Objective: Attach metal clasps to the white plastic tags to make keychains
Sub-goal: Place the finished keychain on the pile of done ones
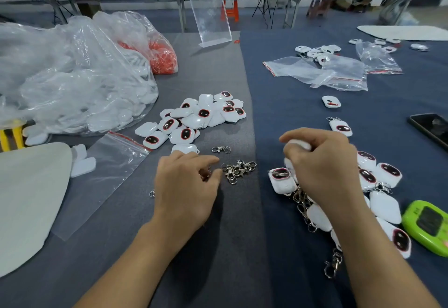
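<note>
Clasp heap [238, 169]: a small tangle of silver metal clasps and rings on the grey cloth, and my marker for everything else.
Left hand [186, 186]: just left of the clasp heap, palm down, fingers curled, with thumb and forefinger tips drawn close together at the heap's edge. I cannot tell whether they have a clasp.
Right hand [324, 169]: right of the clasp heap, raised a little off the cloth, fingers curled round a white tag [297, 145].
Held tag: only its plain white side shows past the knuckles. It is blurred, so I cannot make out which way its long axis runs.
Single clasp [221, 149]: just beyond the clasp heap, lying flat, long axis left to right, ring end to the right.
Loose tags [194, 118]: piled beyond the clasp heap and slightly left, some dark face up, some white back up.
Finished keychains [378, 186]: clustered right of the clasp heap, under and around the right hand. One tag [282, 180] lies face up nearest the heap, with its ring end towards the person.
Trailing clasp [333, 264]: right of the clasp heap and nearer the person, its long axis running away-to-near.
Flat zip bag [109, 174]: left of the clasp heap.
Big clear bags [72, 77]: far left, beyond the clasp heap.
Green device [426, 227]: far right of the clasp heap.
</note>
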Demonstrator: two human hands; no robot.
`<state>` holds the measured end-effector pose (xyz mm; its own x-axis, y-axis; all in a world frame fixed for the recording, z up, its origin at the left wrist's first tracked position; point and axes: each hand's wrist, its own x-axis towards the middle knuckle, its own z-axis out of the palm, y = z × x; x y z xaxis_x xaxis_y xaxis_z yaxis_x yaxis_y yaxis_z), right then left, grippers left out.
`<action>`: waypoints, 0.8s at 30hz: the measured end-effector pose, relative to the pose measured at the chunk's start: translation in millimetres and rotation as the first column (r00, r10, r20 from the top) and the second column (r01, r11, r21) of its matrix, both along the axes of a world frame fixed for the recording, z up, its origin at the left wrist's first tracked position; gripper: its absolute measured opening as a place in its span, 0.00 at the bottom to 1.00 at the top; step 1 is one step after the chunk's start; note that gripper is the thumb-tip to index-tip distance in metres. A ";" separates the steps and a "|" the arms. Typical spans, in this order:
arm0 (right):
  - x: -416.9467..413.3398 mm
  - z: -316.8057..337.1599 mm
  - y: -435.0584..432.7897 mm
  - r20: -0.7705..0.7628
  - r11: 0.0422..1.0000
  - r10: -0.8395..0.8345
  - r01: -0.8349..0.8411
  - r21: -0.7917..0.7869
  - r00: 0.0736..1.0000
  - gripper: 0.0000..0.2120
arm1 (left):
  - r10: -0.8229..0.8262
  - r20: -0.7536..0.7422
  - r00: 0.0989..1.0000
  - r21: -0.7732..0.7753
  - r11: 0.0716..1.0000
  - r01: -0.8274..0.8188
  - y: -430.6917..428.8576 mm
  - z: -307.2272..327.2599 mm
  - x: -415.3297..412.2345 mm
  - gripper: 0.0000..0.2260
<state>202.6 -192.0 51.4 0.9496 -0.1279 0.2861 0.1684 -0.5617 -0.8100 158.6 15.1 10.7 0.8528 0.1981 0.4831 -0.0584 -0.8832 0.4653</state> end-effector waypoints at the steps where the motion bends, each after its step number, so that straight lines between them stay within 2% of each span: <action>1: 1.3 0.8 -3.5 0.013 0.997 -0.033 0.034 -0.067 0.999 0.11 | -0.002 -0.036 0.999 0.005 1.000 0.002 1.4 -1.0 0.6 0.10; 5: 4.7 -2.9 -9.6 0.022 0.943 -0.013 0.020 -0.332 1.000 0.11 | -0.140 -0.157 0.978 0.029 0.989 0.147 -1.9 -2.3 3.6 0.19; 7: 7.3 -4.6 -11.0 -0.040 0.866 -0.005 -0.016 -0.500 0.999 0.13 | -0.177 -0.196 0.964 0.063 0.979 0.193 -2.8 -3.4 5.1 0.19; 9: 9.5 -8.4 -10.1 -0.065 0.804 0.006 -0.044 -0.593 0.998 0.18 | -0.186 -0.199 0.962 0.067 0.977 0.202 -2.2 -4.1 6.1 0.16; 14: -1.6 -15.4 17.0 0.182 0.848 0.065 0.042 -0.528 0.981 0.21 | -0.136 -0.150 0.979 0.025 0.990 0.142 -3.8 -2.1 5.6 0.07; 16: -7.1 -19.7 36.0 0.233 0.861 0.171 -0.030 -0.507 0.957 0.21 | -0.132 -0.130 0.983 0.016 0.991 0.135 -2.8 -1.6 4.3 0.04; 20: -4.8 -29.1 69.3 0.102 0.859 0.374 -0.304 -0.411 0.922 0.25 | -0.123 -0.084 0.989 -0.082 0.990 0.116 4.1 -1.4 4.4 0.07; 24: 5.7 -31.2 92.0 -0.025 0.846 0.459 -0.446 -0.291 0.888 0.30 | 0.065 0.066 0.996 -0.225 0.973 -0.049 3.8 1.9 4.2 0.12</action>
